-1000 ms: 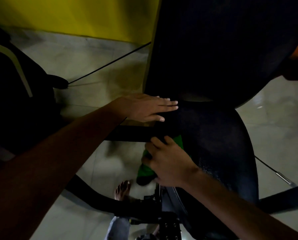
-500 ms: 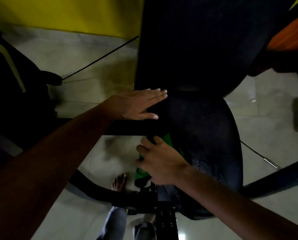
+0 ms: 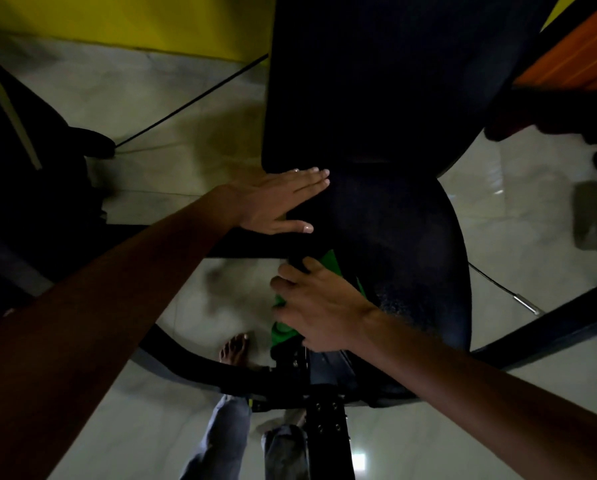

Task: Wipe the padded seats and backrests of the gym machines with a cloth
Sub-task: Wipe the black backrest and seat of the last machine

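Observation:
A dark padded seat (image 3: 397, 247) lies below a dark padded backrest (image 3: 366, 81) in the middle of the view. My left hand (image 3: 276, 199) rests flat, fingers straight, on the seat's upper left corner just under the backrest. My right hand (image 3: 317, 303) presses a green cloth (image 3: 283, 332) against the seat's left edge, fingers curled over it. Most of the cloth is hidden under that hand; green shows above and below it.
Black machine frame bars (image 3: 227, 372) cross below and left of the seat. A black cable (image 3: 189, 102) runs over the pale tiled floor toward a yellow wall (image 3: 123, 19). My bare foot (image 3: 234, 348) stands by the frame. A dark machine (image 3: 23, 168) fills the left.
The view has shifted slightly. My right hand with the cloth has slid a little along the seat's left edge; my left hand stays flat on the seat's corner.

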Tool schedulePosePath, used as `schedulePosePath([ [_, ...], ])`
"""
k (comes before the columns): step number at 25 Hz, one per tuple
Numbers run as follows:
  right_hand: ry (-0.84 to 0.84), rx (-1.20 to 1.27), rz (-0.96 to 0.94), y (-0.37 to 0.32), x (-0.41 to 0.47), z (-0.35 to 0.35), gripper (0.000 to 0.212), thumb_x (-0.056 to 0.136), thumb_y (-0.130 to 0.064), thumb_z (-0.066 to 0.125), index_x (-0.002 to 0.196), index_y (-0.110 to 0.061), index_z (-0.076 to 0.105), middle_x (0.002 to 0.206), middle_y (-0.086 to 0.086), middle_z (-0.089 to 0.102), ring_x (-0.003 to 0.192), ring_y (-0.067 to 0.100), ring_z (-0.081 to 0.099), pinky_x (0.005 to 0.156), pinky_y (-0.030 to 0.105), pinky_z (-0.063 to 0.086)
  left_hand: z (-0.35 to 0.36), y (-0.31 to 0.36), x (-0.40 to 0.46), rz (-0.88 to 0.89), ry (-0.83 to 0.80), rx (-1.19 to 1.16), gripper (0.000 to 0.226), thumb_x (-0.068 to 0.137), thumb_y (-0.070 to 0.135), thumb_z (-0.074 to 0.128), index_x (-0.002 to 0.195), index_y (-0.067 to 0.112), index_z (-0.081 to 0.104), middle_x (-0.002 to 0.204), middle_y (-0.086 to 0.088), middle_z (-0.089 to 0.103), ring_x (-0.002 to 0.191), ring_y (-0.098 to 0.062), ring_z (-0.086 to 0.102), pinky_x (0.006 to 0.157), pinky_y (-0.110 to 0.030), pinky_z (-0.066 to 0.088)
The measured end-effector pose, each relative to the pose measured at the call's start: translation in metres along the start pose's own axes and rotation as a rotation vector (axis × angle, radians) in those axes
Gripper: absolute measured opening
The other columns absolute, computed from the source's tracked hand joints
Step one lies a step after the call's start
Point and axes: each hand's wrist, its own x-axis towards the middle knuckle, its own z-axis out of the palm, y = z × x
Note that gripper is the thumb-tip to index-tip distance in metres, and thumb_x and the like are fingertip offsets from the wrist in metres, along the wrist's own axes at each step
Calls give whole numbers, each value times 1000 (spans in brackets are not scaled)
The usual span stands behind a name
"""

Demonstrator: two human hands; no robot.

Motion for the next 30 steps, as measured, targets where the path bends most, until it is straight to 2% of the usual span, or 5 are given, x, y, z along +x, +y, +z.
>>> schedulePosePath([
  [4,-51,-35,-84,-28,-29,22,20,75,-32,57,90,-27,69,98,3,59,99,24,49,81,39,41,13,20,-5,105,78,35,81,94,61,26,151,5,14,159,-10,11,147,-19,7,119,-34,16],
  [10,-2,-77,-29,-26,-20,10,25,83,-31,53,104,-26,66,109,6,55,107,27,46,85,40,40,21,37,-6,82,137,99,81,96,60,25,149,0,18,158,-15,15,147,-23,12,118,-37,20],
  [23,-258,-203,-215,-84,-55,33,24,90,-31,51,107,-23,67,110,2,62,107,22,49,89,38,40,6,55,-13,3,45,126,78,95,60,22,152,7,11,160,-9,9,147,-18,8,118,-30,13],
  [26,16,200,110,-68,-70,47,27,78,-43,43,83,-37,69,92,-16,61,93,4,52,77,21,49,-10,61,-11,-22,74,132,76,93,57,24,150,6,21,158,-11,18,146,-22,16,118,-37,21],
  [30,313,290,246,18,-95,-8,44,45,-58,60,84,-39,67,87,-10,55,81,14,57,57,31,49,-74,63,12,-69,360,200,63,94,40,33,145,4,34,153,-14,30,143,-27,25,115,-39,24],
])
